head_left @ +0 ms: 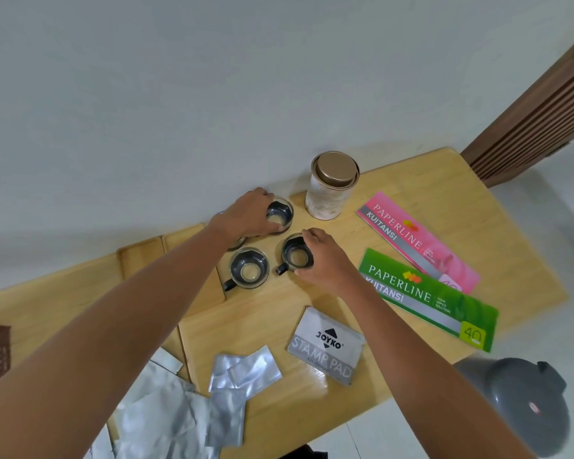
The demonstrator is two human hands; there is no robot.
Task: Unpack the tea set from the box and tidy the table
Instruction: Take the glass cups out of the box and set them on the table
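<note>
Foil packets (212,392) lie nearest at 6 o'clock on the wooden surface (395,376), a stamp pad (325,347) just beside them. Toward 3 o'clock: green booklet (428,299), pink booklet (418,240). Centre: one glass cup (249,268) stands free. Right hand (325,260) grips a second cup (297,253) by its rim. Left hand (246,215) clasps a third cup (280,215); possibly another beneath. Tin (332,185) at 12 o'clock.

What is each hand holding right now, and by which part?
Left hand grips the far glass cup by its rim and side. Right hand grips the near-right glass cup by its rim.
</note>
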